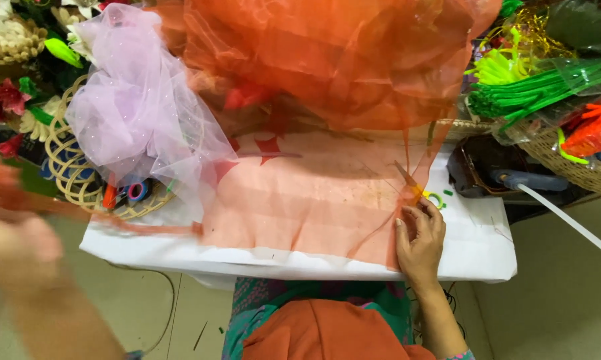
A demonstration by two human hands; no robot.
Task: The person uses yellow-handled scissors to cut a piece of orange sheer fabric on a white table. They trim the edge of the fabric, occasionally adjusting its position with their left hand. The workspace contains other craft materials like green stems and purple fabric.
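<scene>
Low white-covered table (477, 250), pale tiled floor (554, 300), woven baskets (580, 167) of craft supplies, soft even light
</scene>
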